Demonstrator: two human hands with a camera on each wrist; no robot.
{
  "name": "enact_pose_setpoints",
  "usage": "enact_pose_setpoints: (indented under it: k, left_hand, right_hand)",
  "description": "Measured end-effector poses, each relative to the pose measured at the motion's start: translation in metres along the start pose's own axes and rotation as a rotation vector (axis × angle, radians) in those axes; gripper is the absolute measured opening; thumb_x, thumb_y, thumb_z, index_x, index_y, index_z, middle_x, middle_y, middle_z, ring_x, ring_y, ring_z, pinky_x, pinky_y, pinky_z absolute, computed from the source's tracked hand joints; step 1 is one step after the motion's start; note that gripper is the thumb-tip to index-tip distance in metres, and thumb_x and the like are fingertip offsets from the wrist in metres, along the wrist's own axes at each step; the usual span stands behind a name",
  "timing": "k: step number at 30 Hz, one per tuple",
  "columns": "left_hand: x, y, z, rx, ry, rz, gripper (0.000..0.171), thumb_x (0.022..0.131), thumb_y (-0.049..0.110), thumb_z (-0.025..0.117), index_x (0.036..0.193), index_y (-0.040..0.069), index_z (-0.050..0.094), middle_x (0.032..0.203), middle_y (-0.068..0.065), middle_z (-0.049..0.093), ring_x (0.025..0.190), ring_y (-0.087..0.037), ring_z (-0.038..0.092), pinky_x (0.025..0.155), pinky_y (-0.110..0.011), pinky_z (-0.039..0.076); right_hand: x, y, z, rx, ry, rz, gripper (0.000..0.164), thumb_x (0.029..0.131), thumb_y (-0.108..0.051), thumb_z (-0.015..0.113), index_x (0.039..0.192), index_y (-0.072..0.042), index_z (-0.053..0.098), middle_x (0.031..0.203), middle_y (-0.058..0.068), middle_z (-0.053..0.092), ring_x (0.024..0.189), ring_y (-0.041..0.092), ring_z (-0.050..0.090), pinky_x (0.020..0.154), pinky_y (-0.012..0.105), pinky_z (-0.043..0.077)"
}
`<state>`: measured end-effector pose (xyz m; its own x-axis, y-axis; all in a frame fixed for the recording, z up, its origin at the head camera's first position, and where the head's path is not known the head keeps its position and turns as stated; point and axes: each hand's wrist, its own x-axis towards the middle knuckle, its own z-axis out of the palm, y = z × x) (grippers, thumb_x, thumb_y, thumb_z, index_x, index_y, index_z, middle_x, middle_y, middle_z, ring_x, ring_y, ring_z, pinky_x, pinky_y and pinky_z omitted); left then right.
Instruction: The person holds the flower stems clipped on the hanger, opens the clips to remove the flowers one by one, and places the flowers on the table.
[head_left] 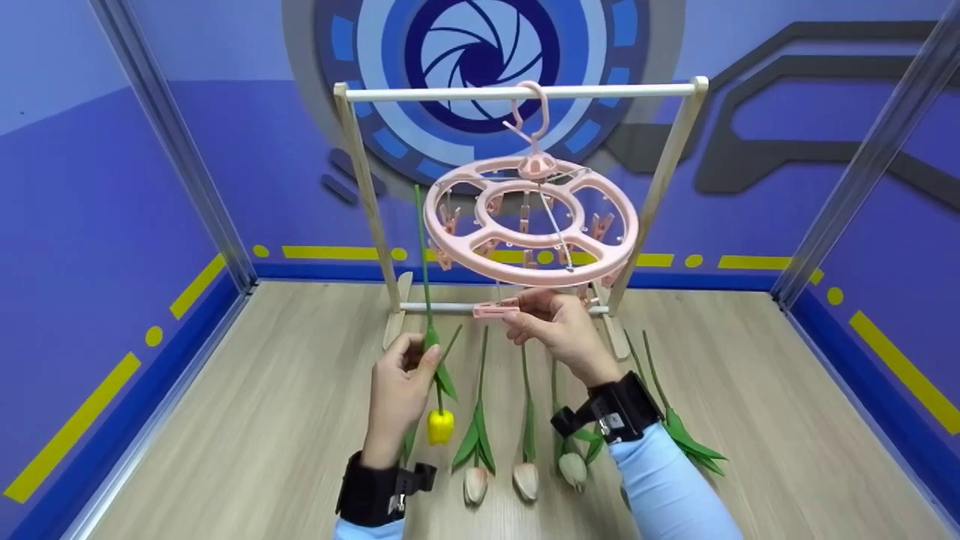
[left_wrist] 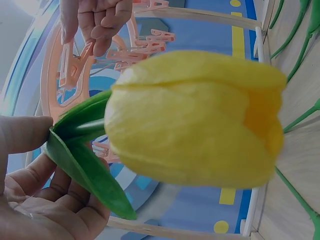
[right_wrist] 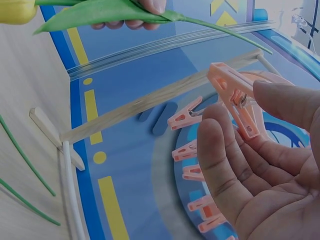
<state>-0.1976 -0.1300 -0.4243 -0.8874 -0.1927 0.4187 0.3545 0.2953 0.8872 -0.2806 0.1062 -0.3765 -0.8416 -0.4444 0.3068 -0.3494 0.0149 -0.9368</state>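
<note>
My left hand pinches a yellow artificial tulip at its green leaves, between thumb and fingers. The flower hangs head down and its long stem points up, left of the pink round clip hanger. Under the hanger's front rim, my right hand pinches one pink clothespin between thumb and fingers. In the right wrist view this clothespin lies across the fingers, under the thumb. The tulip stem stands apart from it, to its left.
The hanger hooks over the white top bar of a wooden rack. Other clothespins dangle around its rings. Several pale tulips lie on the wooden table, stems towards the rack. More green leaves lie beside the right forearm.
</note>
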Motion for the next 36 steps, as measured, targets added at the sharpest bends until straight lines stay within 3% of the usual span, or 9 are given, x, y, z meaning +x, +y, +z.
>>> enact_pose_setpoints:
  k: [8, 15, 29, 36]
  left_hand:
    - [-0.002, 0.001, -0.009, 0.012, -0.002, -0.015, 0.018, 0.102, 0.011, 0.065, 0.115, -0.003, 0.067, 0.099, -0.014, 0.066, 0.088, -0.023, 0.063, 0.079, -0.03, 0.052]
    - [-0.005, -0.002, -0.018, 0.031, 0.002, -0.037, 0.018, 0.103, 0.01, 0.064, 0.115, -0.003, 0.067, 0.098, -0.012, 0.067, 0.088, -0.021, 0.062, 0.078, -0.027, 0.051]
    - [-0.01, -0.003, -0.032, 0.106, 0.022, -0.02, 0.017, 0.103, 0.009, 0.064, 0.115, -0.002, 0.068, 0.098, -0.011, 0.068, 0.09, -0.023, 0.065, 0.08, -0.03, 0.053]
    - [-0.01, -0.007, -0.04, 0.118, 0.03, -0.03, 0.016, 0.102, 0.009, 0.065, 0.114, -0.002, 0.069, 0.096, -0.011, 0.068, 0.087, -0.021, 0.063, 0.076, -0.026, 0.052]
  right_hand:
    - [0.002, 0.001, -0.001, 0.008, 0.014, -0.007, 0.029, 0.1, -0.01, 0.068, 0.121, 0.01, 0.066, 0.097, 0.012, 0.073, 0.078, 0.017, 0.071, 0.073, 0.035, 0.062]
    - [0.001, 0.0, -0.001, 0.01, 0.032, 0.01, 0.03, 0.102, -0.014, 0.066, 0.122, 0.008, 0.067, 0.096, 0.008, 0.072, 0.077, 0.017, 0.071, 0.073, 0.036, 0.062]
    - [0.001, 0.002, -0.001, 0.028, 0.048, 0.035, 0.033, 0.105, -0.016, 0.06, 0.129, 0.007, 0.064, 0.101, 0.009, 0.074, 0.077, 0.017, 0.072, 0.072, 0.035, 0.061]
    - [-0.001, 0.005, -0.004, 0.027, 0.056, 0.049, 0.035, 0.106, -0.013, 0.058, 0.131, 0.011, 0.06, 0.106, 0.016, 0.073, 0.077, 0.015, 0.071, 0.073, 0.031, 0.061]
